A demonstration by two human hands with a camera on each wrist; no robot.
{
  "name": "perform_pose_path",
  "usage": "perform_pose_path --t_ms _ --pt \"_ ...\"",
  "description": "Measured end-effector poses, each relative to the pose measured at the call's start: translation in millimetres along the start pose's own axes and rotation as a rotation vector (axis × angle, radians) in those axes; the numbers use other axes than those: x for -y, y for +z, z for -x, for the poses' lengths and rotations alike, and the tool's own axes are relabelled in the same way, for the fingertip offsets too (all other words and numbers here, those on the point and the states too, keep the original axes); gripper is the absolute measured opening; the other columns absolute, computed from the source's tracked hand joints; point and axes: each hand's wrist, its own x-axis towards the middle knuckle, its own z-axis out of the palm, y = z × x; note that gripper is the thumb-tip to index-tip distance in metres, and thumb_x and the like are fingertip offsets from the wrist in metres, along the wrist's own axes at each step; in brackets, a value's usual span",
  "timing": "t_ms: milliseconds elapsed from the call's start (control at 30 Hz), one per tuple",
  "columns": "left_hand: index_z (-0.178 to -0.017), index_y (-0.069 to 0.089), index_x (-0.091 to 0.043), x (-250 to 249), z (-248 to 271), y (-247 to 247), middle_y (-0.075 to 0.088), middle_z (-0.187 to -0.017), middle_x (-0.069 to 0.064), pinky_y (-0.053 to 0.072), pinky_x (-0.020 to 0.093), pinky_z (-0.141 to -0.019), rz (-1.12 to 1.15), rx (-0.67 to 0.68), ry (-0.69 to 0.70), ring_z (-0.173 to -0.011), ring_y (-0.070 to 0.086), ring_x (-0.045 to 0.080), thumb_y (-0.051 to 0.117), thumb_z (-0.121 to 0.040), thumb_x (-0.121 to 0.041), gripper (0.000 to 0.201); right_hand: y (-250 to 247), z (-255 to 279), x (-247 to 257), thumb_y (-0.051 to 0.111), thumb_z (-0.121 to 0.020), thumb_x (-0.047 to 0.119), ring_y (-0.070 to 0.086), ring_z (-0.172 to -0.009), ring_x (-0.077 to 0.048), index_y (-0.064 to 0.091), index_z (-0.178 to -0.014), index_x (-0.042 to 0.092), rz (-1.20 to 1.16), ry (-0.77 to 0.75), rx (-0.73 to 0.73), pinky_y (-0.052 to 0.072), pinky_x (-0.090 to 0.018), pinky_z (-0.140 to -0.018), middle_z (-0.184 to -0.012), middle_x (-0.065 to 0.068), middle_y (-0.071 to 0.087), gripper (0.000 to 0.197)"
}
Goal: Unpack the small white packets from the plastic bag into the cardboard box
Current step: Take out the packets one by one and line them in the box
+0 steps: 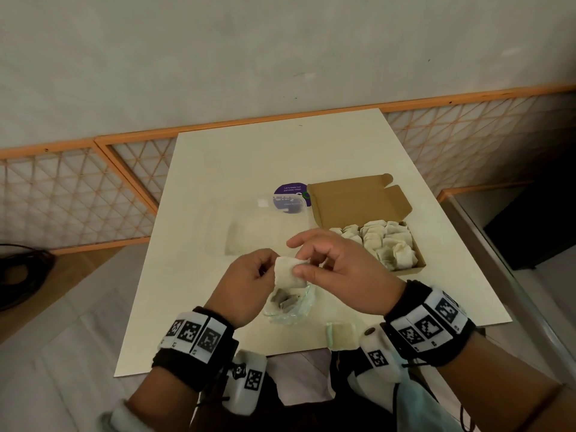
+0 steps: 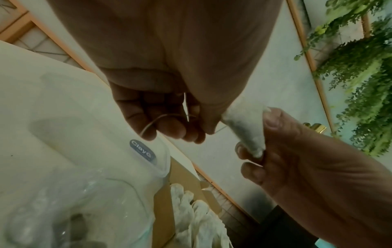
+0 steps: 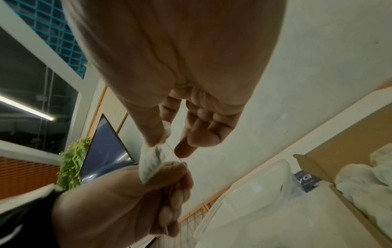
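The right hand (image 1: 346, 275) pinches one white packet (image 1: 288, 272) by its right edge, thumb on the near face and the index finger behind it; the other three fingers are loosely bent and touch nothing. In the left-wrist view the right thumb (image 2: 275, 120) lies on the packet's upper corner and two fingertips press its lower end. The left hand (image 1: 249, 285) holds the same packet at its left edge, between the thumb and curled fingers. A thin string (image 2: 155, 122) from the packet loops across the left fingers (image 2: 169, 129), which are curled over it. The packet hangs between the two hands, above the table (image 1: 218, 182) and just over the plastic bag.

The plastic bag (image 1: 290, 307) lies crumpled on the table right under the hands, with a few darker packets visible inside. Well to the right of the hands stands the cardboard box (image 1: 358, 210), its lid flap open toward the far side, the tray nearly full of white packets (image 1: 383, 244) lying close together. To the left of the box, beyond the hands, lies a clear plastic container (image 1: 265, 229), partly over a round purple sticker (image 1: 291, 190). A small pale green pad (image 1: 341, 335) lies at the near table edge beside the right wrist. Both wrists wear black bands with black-and-white marker squares.
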Motion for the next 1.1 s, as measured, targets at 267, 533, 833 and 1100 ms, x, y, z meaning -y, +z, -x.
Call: perform_pose_path --t_ms 267,533,833,1100 --pt "-0.124 0.065 -0.032 7.6 8.8 2.5 0.065 -0.122 -0.022 0.044 0.003 -0.082 0.076 -0.155 -0.056 -0.104 0.060 -0.011 0.056 -0.103 -0.025 0.023 -6.1 6.4 -8.5 0.068 -0.097 0.011 0.061 -0.068 -0.022 0.063 -0.093 0.014 -0.128 0.154 0.010 0.052 -0.043 -0.070 -0.073 0.000 0.070 0.007" --pt "-0.095 0.079 -0.012 -20.8 11.3 19.2 0.080 -0.090 0.005 0.056 0.021 -0.073 0.383 -0.063 -0.035 -0.081 0.073 0.012 0.071 -0.095 -0.021 0.013 -1.3 10.0 -1.1 0.069 -0.098 0.012 0.064 -0.066 -0.017 0.052 -0.098 0.009 -0.191 0.204 -0.022 0.051 -0.030 -0.069 -0.073 -0.019 0.069 0.017" --pt "-0.088 0.076 -0.015 -15.5 3.1 15.2 0.080 -0.086 0.003 0.058 0.031 -0.080 0.344 -0.144 -0.059 -0.085 0.076 0.019 0.073 -0.094 -0.019 0.008 -13.7 24.2 -28.1 0.069 -0.094 0.036 0.058 -0.072 -0.001 0.056 -0.103 0.030 0.369 0.193 0.169 0.045 -0.024 -0.069 -0.101 0.014 0.065 0.016" --pt "-0.087 0.075 -0.020 -9.7 3.8 13.9 0.077 -0.090 0.001 0.058 0.038 -0.083 0.307 -0.165 -0.067 -0.078 0.069 0.012 0.072 -0.095 -0.020 0.009 5.4 62.0 -66.3 0.076 -0.083 0.048 0.056 -0.106 -0.026 0.050 -0.130 0.026 0.878 0.202 0.705 0.047 -0.036 -0.076 -0.128 0.001 0.046 0.058"
